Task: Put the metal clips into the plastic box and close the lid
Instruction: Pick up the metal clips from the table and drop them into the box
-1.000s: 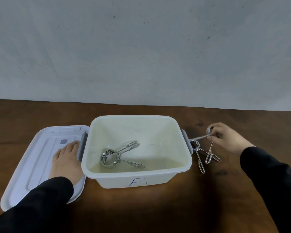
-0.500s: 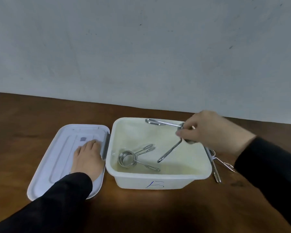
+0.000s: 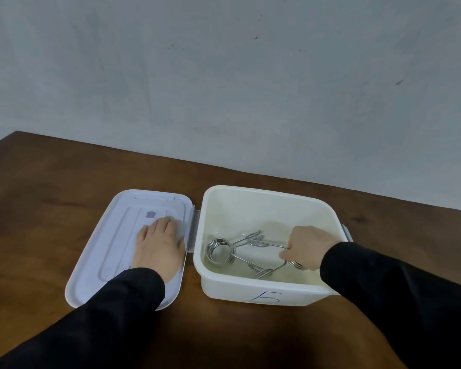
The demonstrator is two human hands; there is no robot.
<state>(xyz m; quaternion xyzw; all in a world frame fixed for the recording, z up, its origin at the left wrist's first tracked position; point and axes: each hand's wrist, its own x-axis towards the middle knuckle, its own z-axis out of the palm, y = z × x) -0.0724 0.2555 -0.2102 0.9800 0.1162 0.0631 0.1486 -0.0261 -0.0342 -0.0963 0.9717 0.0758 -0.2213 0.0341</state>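
Inside the open plastic box, the right hand has its fingers pinched on a metal clip near its coil: stiff, springy, slick wire, likely light. The left hand lies flat, fingers together, on the lid.

On the brown wooden desk stands an open white plastic box with a blue mark on its near wall. Its lid lies flat just to the left, beside the box's grey latch. The left hand rests palm-down and flat on the lid. The right hand reaches down inside the box, its grip closed on a metal clip by its coil. Another clip lies on the box floor, the two crossing
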